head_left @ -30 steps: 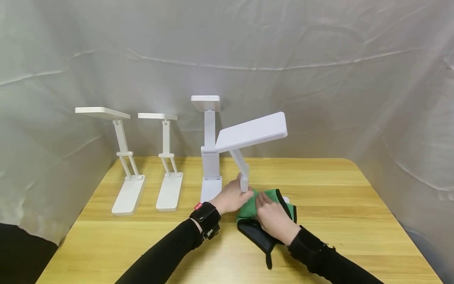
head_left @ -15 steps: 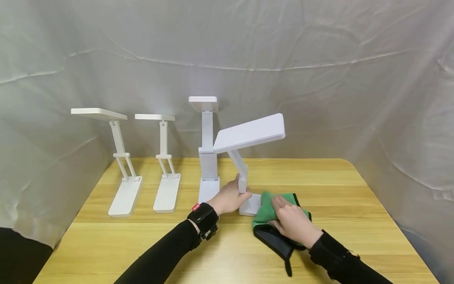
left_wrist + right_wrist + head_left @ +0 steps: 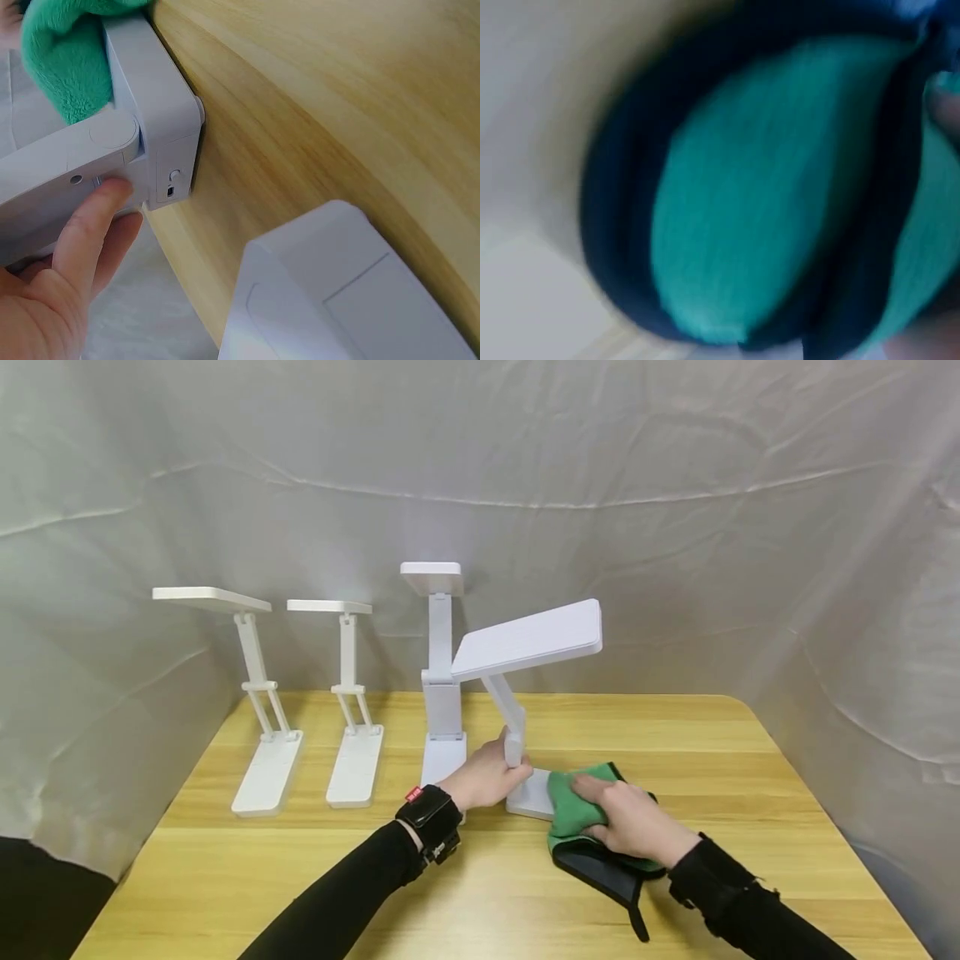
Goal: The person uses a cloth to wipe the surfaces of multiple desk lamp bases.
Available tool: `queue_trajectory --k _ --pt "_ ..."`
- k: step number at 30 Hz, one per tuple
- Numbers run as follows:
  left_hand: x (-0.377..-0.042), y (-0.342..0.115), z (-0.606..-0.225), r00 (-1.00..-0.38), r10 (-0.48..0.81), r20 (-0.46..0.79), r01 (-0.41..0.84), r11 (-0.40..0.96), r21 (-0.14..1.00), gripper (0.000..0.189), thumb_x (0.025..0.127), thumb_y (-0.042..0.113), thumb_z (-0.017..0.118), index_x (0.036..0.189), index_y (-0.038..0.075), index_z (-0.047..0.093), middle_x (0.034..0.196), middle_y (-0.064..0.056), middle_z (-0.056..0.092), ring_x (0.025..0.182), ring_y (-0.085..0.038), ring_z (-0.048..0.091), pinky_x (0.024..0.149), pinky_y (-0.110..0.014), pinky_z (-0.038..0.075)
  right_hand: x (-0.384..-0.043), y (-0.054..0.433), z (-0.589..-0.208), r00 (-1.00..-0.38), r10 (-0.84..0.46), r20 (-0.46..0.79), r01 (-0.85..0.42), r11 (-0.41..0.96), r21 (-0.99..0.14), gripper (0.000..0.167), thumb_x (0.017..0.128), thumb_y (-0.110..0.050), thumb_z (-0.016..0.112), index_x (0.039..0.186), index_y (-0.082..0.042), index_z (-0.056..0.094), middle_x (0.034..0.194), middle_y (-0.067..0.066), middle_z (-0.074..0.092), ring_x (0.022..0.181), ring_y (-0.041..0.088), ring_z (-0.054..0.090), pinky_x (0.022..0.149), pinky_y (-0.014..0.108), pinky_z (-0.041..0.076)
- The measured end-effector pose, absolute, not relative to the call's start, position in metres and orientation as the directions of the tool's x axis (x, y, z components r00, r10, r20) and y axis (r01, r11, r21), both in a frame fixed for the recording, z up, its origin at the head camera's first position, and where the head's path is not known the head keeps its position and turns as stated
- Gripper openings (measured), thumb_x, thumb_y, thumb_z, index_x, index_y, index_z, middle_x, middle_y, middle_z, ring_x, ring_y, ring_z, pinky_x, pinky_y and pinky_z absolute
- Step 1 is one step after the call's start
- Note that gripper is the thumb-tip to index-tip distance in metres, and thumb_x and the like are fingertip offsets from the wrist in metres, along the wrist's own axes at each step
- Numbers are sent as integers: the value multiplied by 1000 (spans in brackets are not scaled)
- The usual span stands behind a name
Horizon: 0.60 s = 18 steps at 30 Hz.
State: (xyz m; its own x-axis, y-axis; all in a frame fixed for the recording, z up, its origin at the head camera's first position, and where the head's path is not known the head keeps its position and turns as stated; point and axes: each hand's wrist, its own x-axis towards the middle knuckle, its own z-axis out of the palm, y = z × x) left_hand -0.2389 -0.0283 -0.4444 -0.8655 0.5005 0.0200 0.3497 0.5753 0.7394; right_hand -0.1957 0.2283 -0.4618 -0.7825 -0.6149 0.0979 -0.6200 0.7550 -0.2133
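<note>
A white desk lamp (image 3: 528,639) stands right of centre with its head tilted. My left hand (image 3: 486,775) grips its lower arm just above the base. In the left wrist view, fingers (image 3: 94,217) wrap that lamp arm near the hinge. My right hand (image 3: 633,820) holds a green cleaning cloth (image 3: 573,810) with black edging, bunched over the right part of the lamp's base (image 3: 531,793). Its dark pocket-like side and loop hang toward the front. The right wrist view is blurred and mostly filled by the cloth.
Three more white desk lamps stand unfolded to the left: one at far left (image 3: 270,772), a second (image 3: 356,764) beside it, and a third (image 3: 442,706) just behind my left hand. Wooden table (image 3: 750,827); grey fabric (image 3: 675,543) hangs behind and at both sides.
My right hand has slid the cloth to the right along the lamp base, uncovering the base's left part. My left hand keeps its grip on the lamp arm.
</note>
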Motion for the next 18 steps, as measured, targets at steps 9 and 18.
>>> queue_trajectory --k 9,18 --pt "-239 -34 -443 -858 514 26 368 578 729 14 99 22 51 102 8 48 75 3 44 68 -11 48 62 -25 45 -199 235 -466 -847 -530 46 -520 806 -284 58 78 -52 83 115 -11 63 88 -7 64 69 2 53 58 19 42" --pt "-228 -33 -443 -914 404 30 275 565 778 50 101 27 51 137 -8 50 129 -27 65 107 -33 70 88 -43 61 -192 252 -466 -835 -550 28 -484 708 -514 31 91 -33 74 109 -8 74 68 -12 59 58 -4 42 56 16 37"
